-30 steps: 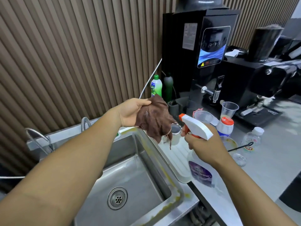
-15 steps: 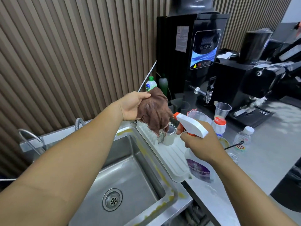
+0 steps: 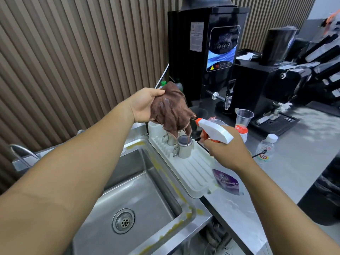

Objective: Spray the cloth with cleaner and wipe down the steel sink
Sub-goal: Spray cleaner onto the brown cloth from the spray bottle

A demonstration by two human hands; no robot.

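At 6 o'clock I see the steel sink (image 3: 147, 190). At 4 o'clock my right hand (image 3: 226, 153) grips the spray bottle (image 3: 215, 132), its nozzle just beside the cloth (image 3: 171, 113). Toward 12 o'clock my left hand (image 3: 143, 105) holds the cloth bunched above the white drain tray (image 3: 195, 172).

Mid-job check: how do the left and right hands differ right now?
The left hand holds the crumpled brown cloth, which hangs loose; the right hand grips the clear spray bottle with a white-and-orange trigger head. The left hand is higher and farther back, near the far end of the white drain rack; the right hand is lower and nearer. Both are raised beside the steel sink.
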